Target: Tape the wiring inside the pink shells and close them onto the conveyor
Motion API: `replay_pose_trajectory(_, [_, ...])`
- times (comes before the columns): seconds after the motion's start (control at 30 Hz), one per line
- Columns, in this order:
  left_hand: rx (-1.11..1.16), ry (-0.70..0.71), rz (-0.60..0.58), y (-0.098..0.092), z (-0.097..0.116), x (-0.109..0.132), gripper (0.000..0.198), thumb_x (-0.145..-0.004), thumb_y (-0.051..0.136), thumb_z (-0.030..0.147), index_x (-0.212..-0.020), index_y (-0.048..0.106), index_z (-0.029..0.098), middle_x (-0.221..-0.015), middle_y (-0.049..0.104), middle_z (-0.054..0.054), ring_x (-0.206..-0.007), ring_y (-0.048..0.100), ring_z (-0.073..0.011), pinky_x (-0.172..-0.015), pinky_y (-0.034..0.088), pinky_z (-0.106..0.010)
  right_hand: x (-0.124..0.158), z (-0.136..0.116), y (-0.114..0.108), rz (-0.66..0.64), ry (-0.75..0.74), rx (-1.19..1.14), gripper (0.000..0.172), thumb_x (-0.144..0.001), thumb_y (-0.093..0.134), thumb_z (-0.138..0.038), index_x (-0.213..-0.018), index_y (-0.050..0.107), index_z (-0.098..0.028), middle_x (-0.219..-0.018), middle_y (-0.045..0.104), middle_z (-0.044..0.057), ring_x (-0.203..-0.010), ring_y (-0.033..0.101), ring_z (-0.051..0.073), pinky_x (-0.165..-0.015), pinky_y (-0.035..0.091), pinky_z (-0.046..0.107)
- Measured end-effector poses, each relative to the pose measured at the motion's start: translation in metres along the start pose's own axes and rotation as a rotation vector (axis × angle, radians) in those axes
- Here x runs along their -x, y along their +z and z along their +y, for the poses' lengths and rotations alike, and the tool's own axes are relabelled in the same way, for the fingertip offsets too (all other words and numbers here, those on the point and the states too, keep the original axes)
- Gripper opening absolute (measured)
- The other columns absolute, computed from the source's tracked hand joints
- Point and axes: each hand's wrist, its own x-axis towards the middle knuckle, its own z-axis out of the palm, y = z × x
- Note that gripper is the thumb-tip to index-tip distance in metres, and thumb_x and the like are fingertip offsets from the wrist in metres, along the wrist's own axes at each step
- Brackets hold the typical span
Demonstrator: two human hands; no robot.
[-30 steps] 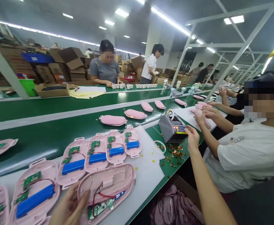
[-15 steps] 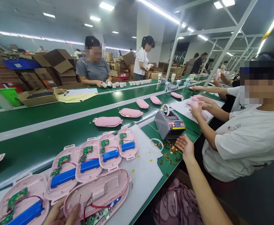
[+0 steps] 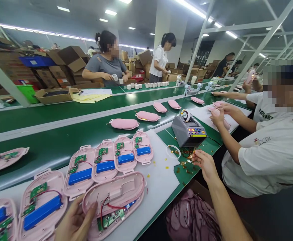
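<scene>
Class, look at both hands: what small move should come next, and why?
Probably bring the right hand toward the pink shell: near the grey machine, it seems to pinch a small amber piece, while the left hand holds that shell tilted over an exposed green circuit board.

The nearest pink shell (image 3: 124, 195) looks to me like smooth moulded plastic with a soft satin sheen, and the blue batteries (image 3: 42, 213) wear a slick, shiny wrap. The white sheet (image 3: 159, 189) is matt and foam-like, while the green belt (image 3: 58, 137) gleams (the light smears across it in pale patches). Amber scraps (image 3: 183, 165) glint like thin film beside the grey machine (image 3: 183, 134), dull hard plastic. Farther off, I see coarse brown cardboard boxes (image 3: 73, 59), flat yellow paper (image 3: 92, 98), and a soft, unshiny cloth T-shirt (image 3: 269, 157).
</scene>
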Motion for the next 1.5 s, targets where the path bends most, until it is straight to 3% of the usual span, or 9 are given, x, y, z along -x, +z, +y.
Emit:
replay_pose_trajectory(0.13, [0.129,0.022,0.013,0.005,0.000,0.011,0.052,-0.072,0.069,0.056,-0.106,0.061,0.017,-0.083,0.067,-0.003,-0.071,0.064,-0.0216,-0.060,0.052,-0.029,0.061,-0.026,0.056,-0.425,-0.178,0.249,0.029,-0.081,0.065,-0.046,-0.078,0.056,-0.018,-0.070,0.058,0.000,-0.062,0.055,0.013,-0.051,0.043,0.023])
replay_pose_trajectory(0.27, [0.424,0.018,-0.150,0.011,0.003,0.018,0.046,-0.080,0.066,0.043,-0.117,0.059,0.015,-0.096,0.071,-0.007,-0.082,0.067,-0.0218,-0.074,0.057,-0.033,0.117,-0.054,0.145,-1.087,-0.662,0.787,0.019,-0.098,0.043,-0.032,-0.087,0.054,-0.020,-0.081,0.057,0.002,-0.074,0.052,0.014,-0.067,0.042,0.027])
replay_pose_trajectory(0.33, [0.546,0.020,-0.201,0.013,0.003,0.019,0.045,-0.081,0.065,0.037,-0.120,0.059,0.014,-0.098,0.071,-0.008,-0.084,0.068,-0.0211,-0.077,0.056,-0.033,0.136,-0.054,0.182,-1.275,-0.978,1.046,0.016,-0.098,0.040,-0.022,-0.088,0.052,-0.019,-0.086,0.056,0.003,-0.076,0.050,0.015,-0.066,0.039,0.028])
replay_pose_trajectory(0.43, [0.639,0.025,-0.216,0.016,0.003,0.021,0.044,-0.082,0.065,0.029,-0.122,0.060,0.014,-0.100,0.071,-0.008,-0.085,0.068,-0.0203,-0.075,0.055,-0.030,0.149,-0.037,0.214,-1.313,-1.357,1.315,0.014,-0.092,0.042,-0.010,-0.087,0.053,-0.018,-0.088,0.053,0.005,-0.075,0.047,0.016,-0.058,0.032,0.027])
replay_pose_trajectory(0.6, [0.708,0.052,-0.236,0.020,0.001,0.025,0.045,-0.082,0.061,0.020,-0.126,0.060,0.017,-0.093,0.070,-0.005,-0.080,0.065,-0.0176,-0.066,0.051,-0.024,0.148,-0.015,0.221,-1.245,-1.544,1.480,0.020,-0.084,0.044,-0.002,-0.089,0.055,-0.018,-0.090,0.051,0.007,-0.080,0.047,0.019,-0.056,0.029,0.028])
replay_pose_trajectory(1.13, [0.598,0.102,-0.212,0.022,-0.003,0.025,0.042,-0.082,0.053,0.015,-0.124,0.061,0.017,-0.087,0.065,-0.002,-0.063,0.052,-0.0115,-0.055,0.042,-0.020,0.151,-0.008,0.224,-1.107,-1.633,1.491,0.011,-0.090,0.052,-0.021,-0.082,0.058,-0.018,-0.086,0.054,0.008,-0.079,0.050,0.020,-0.058,0.030,0.028])
replay_pose_trajectory(1.27, [0.597,0.060,-0.199,0.020,-0.001,0.029,0.041,-0.083,0.055,0.017,-0.123,0.059,0.016,-0.100,0.067,-0.006,-0.069,0.060,-0.0138,-0.058,0.047,-0.022,0.134,-0.011,0.215,-0.819,-1.348,1.331,0.030,-0.081,0.067,-0.047,-0.085,0.059,-0.018,-0.087,0.061,0.007,-0.078,0.056,0.021,-0.057,0.034,0.027])
replay_pose_trajectory(1.4, [0.494,0.086,-0.168,0.017,0.005,0.032,0.038,-0.083,0.056,0.017,-0.120,0.058,0.017,-0.111,0.067,-0.008,-0.087,0.066,-0.0196,-0.075,0.052,-0.029,0.119,-0.014,0.207,-1.085,-0.859,1.189,0.023,-0.087,0.060,-0.044,-0.095,0.065,-0.023,-0.078,0.068,0.000,-0.068,0.061,0.016,-0.061,0.041,0.027])
replay_pose_trajectory(1.5, [0.361,0.177,-0.148,0.015,0.011,0.032,0.031,-0.088,0.057,0.027,-0.119,0.059,0.020,-0.114,0.068,-0.006,-0.103,0.063,-0.0234,-0.089,0.049,-0.034,0.123,-0.014,0.208,-1.198,-0.827,1.066,0.020,-0.092,0.055,-0.036,-0.083,0.067,-0.023,-0.076,0.070,-0.001,-0.067,0.063,0.015,-0.064,0.043,0.027])
